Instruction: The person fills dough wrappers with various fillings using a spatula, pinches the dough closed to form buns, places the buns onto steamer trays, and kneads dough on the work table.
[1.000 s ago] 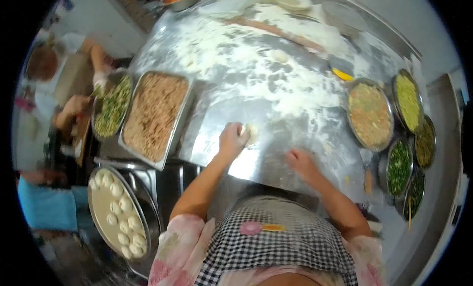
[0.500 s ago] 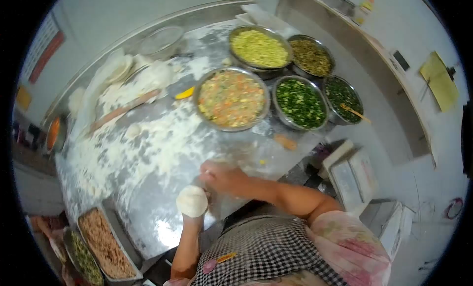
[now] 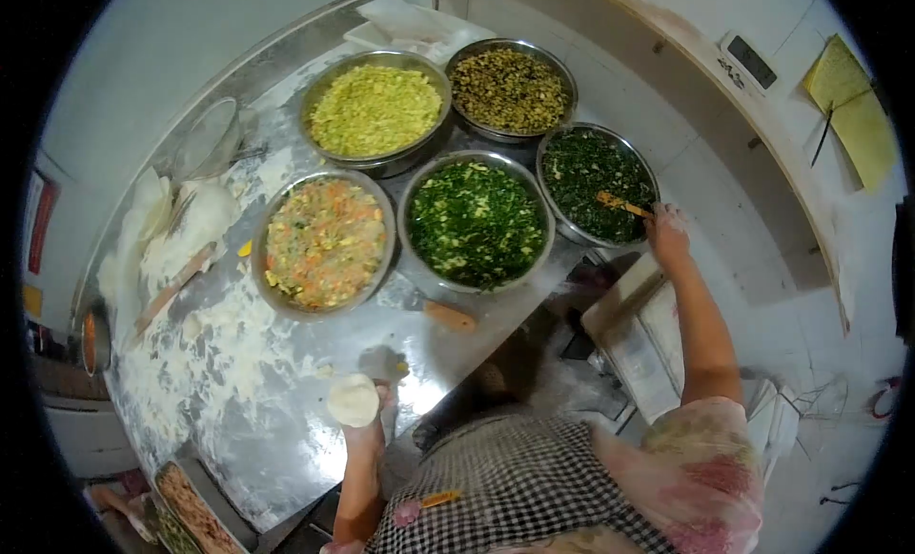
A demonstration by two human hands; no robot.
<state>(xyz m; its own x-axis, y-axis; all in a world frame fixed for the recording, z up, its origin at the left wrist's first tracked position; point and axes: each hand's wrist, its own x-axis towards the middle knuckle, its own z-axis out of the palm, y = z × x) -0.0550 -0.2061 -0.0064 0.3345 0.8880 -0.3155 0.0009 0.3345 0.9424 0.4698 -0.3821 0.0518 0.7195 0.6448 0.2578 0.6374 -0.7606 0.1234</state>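
Note:
On my left hand point(image 3: 363, 438) lies a round white dough wrapper point(image 3: 353, 400), with my fingers cupped beneath it and the thumb at its right edge. My right hand point(image 3: 668, 227) is stretched out to the far right bowl and closes on the handle end of a yellow-brown wooden spatula point(image 3: 621, 204). The spatula's other end rests in dark green chopped filling point(image 3: 593, 173) in that steel bowl. Left of it stands a bowl of bright green chopped filling point(image 3: 475, 220).
More steel bowls hold orange-flecked filling point(image 3: 326, 244), yellow-green filling point(image 3: 376, 111) and brownish filling point(image 3: 512, 89). A rolling pin point(image 3: 176, 292) lies in flour on the metal table point(image 3: 276, 449). A wooden scraper point(image 3: 449, 316) lies near the table edge. Pale boxes point(image 3: 634, 330) stand at right.
My right hand has moved from beside the dough wrapper out to the spatula and taken hold of it. The view has turned right; my left hand still carries the wrapper.

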